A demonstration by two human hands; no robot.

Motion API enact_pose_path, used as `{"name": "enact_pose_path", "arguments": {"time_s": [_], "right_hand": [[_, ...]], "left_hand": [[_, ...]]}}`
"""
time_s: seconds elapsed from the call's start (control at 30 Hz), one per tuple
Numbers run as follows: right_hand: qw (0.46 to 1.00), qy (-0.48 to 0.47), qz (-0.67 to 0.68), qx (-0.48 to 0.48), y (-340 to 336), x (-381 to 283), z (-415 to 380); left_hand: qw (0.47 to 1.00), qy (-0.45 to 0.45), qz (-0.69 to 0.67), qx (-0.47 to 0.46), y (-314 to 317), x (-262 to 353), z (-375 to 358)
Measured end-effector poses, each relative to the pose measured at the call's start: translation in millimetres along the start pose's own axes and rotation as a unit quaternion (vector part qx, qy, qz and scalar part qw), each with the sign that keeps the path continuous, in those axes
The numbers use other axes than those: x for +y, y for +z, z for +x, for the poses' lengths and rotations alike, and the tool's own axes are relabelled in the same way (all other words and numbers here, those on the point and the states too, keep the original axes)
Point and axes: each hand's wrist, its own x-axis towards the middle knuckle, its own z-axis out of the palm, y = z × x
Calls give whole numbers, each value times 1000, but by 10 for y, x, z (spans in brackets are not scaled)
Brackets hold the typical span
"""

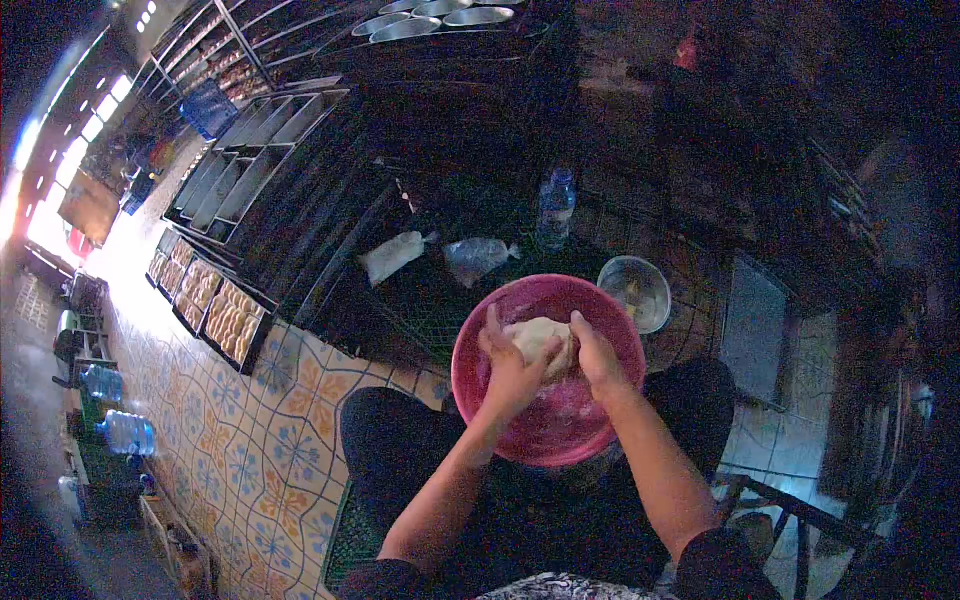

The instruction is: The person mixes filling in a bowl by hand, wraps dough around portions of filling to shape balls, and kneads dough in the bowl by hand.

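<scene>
A pale lump of dough [540, 336] is held between my two hands over a pink basin [560, 440], which sits between my knees. My left hand [514, 368] presses on the dough's left side, fingers spread upward and partly bent around it. On the right side, my right hand [596, 356] cups the dough with its thumb up; most of its fingers are hidden. Pale residue clings to the inside of the basin.
Beyond the basin stand a metal bowl [640, 290], a plastic bottle [556, 208] and two tied plastic bags, one whitish [394, 257], one clear [478, 258]. Trays of shaped dough pieces [234, 320] lie on the tiled floor [270, 450] at left. Large water bottles [128, 432] stand farther left.
</scene>
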Motion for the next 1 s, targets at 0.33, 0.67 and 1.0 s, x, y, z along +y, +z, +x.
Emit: {"name": "enact_pose_path", "arguments": {"time_s": [0.33, 0.67, 1.0], "right_hand": [[966, -96, -229, -75, 4, -396, -133], [855, -392, -333, 65, 147, -320, -273], [903, -175, -390, 49, 252, 69, -31]], "left_hand": [[963, -160, -187, -108, -131, 249, 147], [915, -283, -289, -18, -115, 14, 148], [820, -394, -416, -24, 26, 127, -15]]}}
